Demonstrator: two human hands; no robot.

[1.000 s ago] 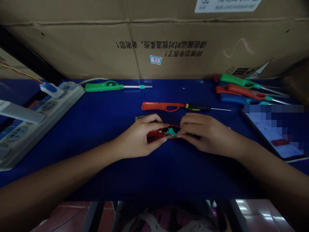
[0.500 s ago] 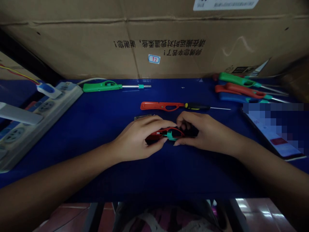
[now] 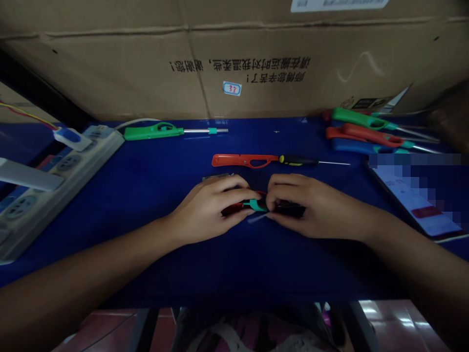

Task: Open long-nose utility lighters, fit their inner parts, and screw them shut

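My left hand (image 3: 210, 208) and my right hand (image 3: 302, 205) meet at the middle of the blue table (image 3: 146, 195), both closed round a red lighter body with a teal trigger piece (image 3: 252, 204). The left fingers wrap its red handle end; the right fingers pinch the part next to the teal piece. Most of the lighter is hidden under my fingers. Just beyond my hands lie a red lighter shell half (image 3: 242, 160) and a black-and-yellow screwdriver (image 3: 304, 160), end to end.
A green long-nose lighter (image 3: 164, 131) lies at the back left beside a grey power strip (image 3: 47, 181). Several green, red and blue lighters (image 3: 366, 132) are piled at the back right. A phone (image 3: 414, 195) lies at the right. A cardboard box wall (image 3: 234, 58) stands behind.
My hands have drawn closer together over the red lighter; the right fingers have curled down onto it and the teal piece has shifted slightly left. Nothing else moved.
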